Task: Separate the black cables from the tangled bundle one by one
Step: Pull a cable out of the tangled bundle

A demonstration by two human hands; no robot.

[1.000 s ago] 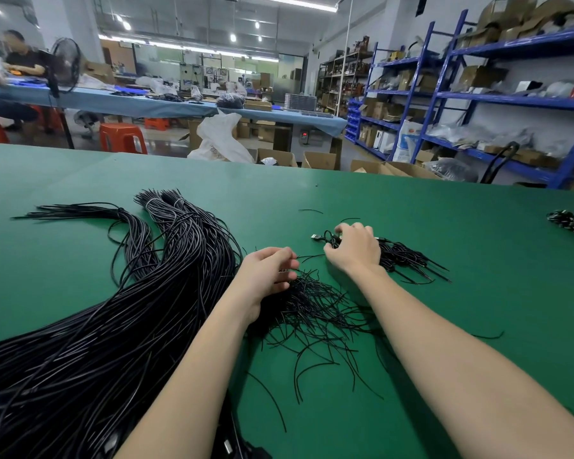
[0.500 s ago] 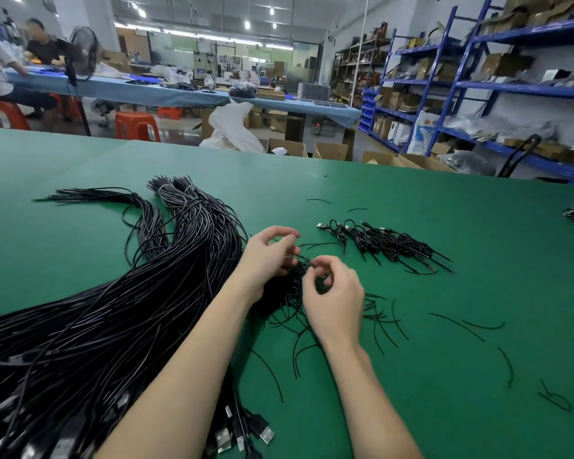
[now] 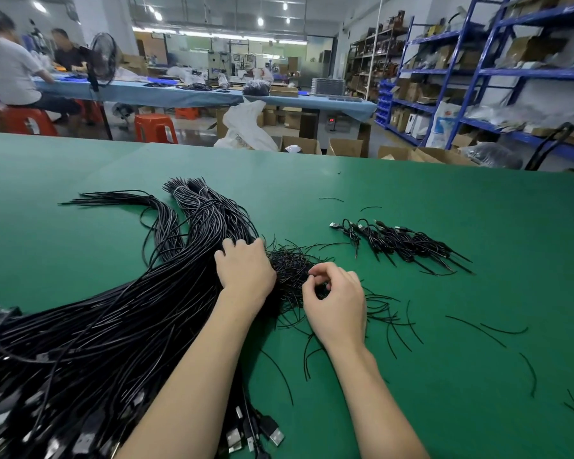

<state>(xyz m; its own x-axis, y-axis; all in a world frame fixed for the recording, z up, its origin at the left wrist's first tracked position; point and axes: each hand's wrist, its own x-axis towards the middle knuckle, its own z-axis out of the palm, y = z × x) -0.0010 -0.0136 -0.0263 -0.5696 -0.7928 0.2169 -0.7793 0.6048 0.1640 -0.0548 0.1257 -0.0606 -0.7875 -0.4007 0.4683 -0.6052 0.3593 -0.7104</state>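
A big bundle of black cables [image 3: 113, 313] fans across the left of the green table [image 3: 478, 226], its USB plugs at the near edge. My left hand [image 3: 244, 271] rests on the bundle, its fingers reaching into the cables. Just right of it lies a tangle of thin black ties [image 3: 292, 266]. My right hand [image 3: 337, 303] sits at the tangle's near edge with thumb and forefinger curled, pinching thin strands. A row of separated short cables [image 3: 401, 243] lies further right.
Loose thin black strands [image 3: 478, 329] are scattered on the table to the right of my hands. Beyond the far table edge stand cardboard boxes [image 3: 345, 147], blue shelving [image 3: 478, 77] and orange stools [image 3: 154, 127]. People sit at a distant blue table on the left.
My right hand came back from the row of separated cables to the tangle and now pinches strands there. My left hand shifted left onto the big bundle. The view moved closer.
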